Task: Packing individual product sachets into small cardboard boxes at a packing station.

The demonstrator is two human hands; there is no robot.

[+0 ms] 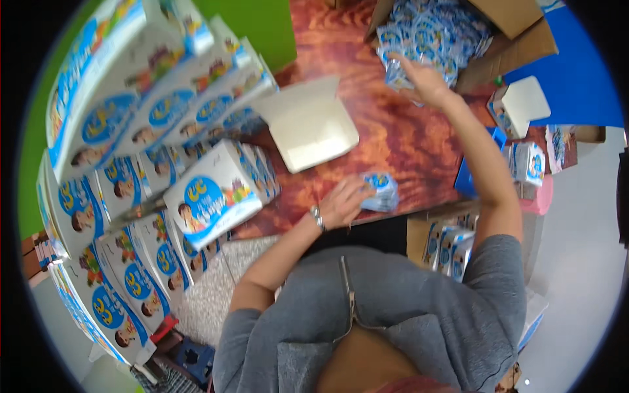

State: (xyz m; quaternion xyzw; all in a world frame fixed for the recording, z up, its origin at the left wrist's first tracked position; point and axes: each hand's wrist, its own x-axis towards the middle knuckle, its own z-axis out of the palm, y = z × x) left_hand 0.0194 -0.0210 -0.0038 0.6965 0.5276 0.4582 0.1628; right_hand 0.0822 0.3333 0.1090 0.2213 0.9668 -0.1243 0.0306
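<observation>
Seen from above, at a reddish-brown wooden table (393,141) with strong wavy grain; bright green wall (262,19) behind its far left edge, blue surface (570,78) at far right, pale grey floor (576,236) below that. Left hand (342,204), wristwatch on the wrist, resting near the table's front edge with fingers closed around a small stack of blue-and-white sachets (380,191). Right hand (424,80) stretched far forward to an open cardboard carton (517,39) at the table's back right, fingers curled on a blue-and-white packet (398,73) at the edge of the heap inside. Between the hands, an open white box (311,128), lid up, lying flat on the wood. At left, a tall leaning stack of white-and-blue printed cartons (151,150); one carton (213,196) lying at the table's front left corner. More small cartons (449,245) in a brown box by the right elbow.
</observation>
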